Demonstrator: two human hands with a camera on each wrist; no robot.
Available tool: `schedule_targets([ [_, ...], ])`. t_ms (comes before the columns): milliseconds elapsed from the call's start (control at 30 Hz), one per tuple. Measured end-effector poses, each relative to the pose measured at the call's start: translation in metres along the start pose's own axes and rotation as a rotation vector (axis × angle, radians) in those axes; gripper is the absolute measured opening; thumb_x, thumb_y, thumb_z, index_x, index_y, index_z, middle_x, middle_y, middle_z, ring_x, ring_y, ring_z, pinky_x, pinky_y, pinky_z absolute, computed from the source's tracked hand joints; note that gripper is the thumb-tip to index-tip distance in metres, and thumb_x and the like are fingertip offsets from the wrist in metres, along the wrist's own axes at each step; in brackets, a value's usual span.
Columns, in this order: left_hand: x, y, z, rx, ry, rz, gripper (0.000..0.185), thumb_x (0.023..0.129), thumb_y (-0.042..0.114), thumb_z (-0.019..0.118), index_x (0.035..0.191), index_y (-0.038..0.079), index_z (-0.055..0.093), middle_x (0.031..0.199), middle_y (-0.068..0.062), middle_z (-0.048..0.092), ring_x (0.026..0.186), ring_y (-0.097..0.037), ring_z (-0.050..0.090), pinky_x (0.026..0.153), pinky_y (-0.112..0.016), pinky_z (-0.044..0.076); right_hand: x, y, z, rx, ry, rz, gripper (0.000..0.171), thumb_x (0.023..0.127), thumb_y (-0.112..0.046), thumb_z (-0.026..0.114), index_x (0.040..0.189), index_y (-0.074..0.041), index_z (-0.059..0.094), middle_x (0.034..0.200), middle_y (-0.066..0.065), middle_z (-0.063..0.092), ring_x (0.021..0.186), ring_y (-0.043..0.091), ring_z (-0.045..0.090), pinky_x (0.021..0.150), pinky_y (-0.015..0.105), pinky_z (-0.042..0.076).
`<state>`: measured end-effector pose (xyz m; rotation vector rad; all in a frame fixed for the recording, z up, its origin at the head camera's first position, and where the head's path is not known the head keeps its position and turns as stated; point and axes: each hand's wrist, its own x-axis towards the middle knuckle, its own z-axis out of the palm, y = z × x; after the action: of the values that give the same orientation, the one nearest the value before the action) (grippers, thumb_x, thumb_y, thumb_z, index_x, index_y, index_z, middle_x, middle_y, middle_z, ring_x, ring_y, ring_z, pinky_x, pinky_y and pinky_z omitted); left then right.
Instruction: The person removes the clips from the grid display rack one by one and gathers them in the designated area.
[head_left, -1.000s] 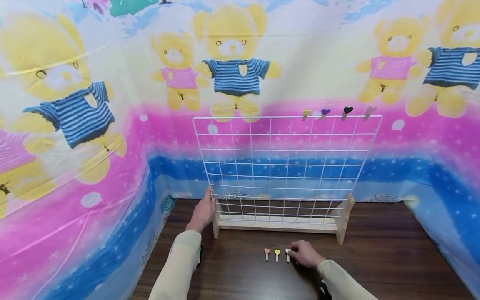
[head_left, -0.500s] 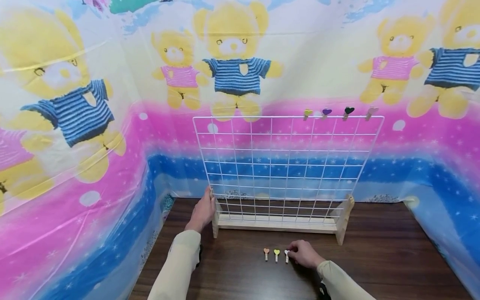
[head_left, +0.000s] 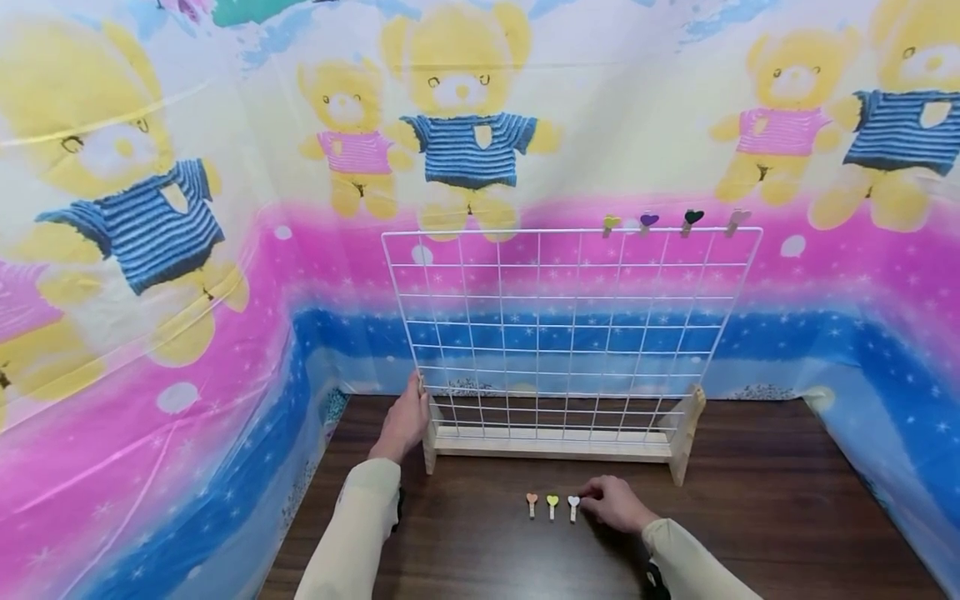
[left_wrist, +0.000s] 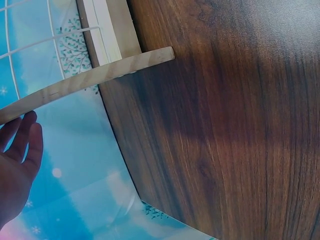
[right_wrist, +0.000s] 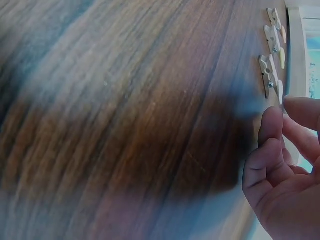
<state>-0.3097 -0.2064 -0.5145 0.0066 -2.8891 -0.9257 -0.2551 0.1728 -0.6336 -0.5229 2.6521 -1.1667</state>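
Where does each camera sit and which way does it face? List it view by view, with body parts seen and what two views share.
Head: worn on the head, looking forward and down at the wire grid rack; both sleeves and hands show.
Left wrist: looks along the table at the rack's wooden foot; left hand shows.
Right wrist: looks across the table at the white heart clip; right hand shows.
Head and right wrist share the three clips.

The tabletop [head_left: 750, 517] is dark walnut-brown wood grain, and the three little pegs near its front edge have an orange heart [head_left: 532, 499], a yellow-green heart [head_left: 552, 501] and a white heart [head_left: 573, 502]. The grid [head_left: 570, 329] is white wire on a pale wooden base [head_left: 555, 446], with yellow, purple, black and pink heart clips along its top edge. The backdrop [head_left: 187, 275] is pink and blue bands with white stars, plus yellow teddy bears in blue-striped and pink shirts.
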Motion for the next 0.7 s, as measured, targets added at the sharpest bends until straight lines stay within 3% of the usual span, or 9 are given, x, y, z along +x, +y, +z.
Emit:
schedule_targets([
  [433,0.003,0.000,0.001,0.009,0.005,0.009,0.049,0.104,0.022,0.034,0.149,0.014,0.016,0.118,-0.016,0.057,0.089,-0.031,0.062,0.070,-0.046,0.048,-0.005,-0.012,-0.031,-0.146,0.052,-0.081,0.014,0.088,-0.010,0.066,0.099,-0.002,0.069,0.088,0.000,0.063,0.076,0.013,0.059,0.063,0.028,0.048],
  [700,0.003,-0.001,0.001,0.018,0.005,0.012,0.050,0.104,0.023,0.034,0.149,0.016,0.015,0.115,-0.016,0.058,0.083,-0.030,0.062,0.069,-0.045,0.048,-0.009,-0.051,-0.076,-0.245,0.126,-0.181,0.011,0.088,-0.012,0.067,0.098,-0.010,0.071,0.090,-0.003,0.065,0.077,0.010,0.059,0.067,0.029,0.049],
])
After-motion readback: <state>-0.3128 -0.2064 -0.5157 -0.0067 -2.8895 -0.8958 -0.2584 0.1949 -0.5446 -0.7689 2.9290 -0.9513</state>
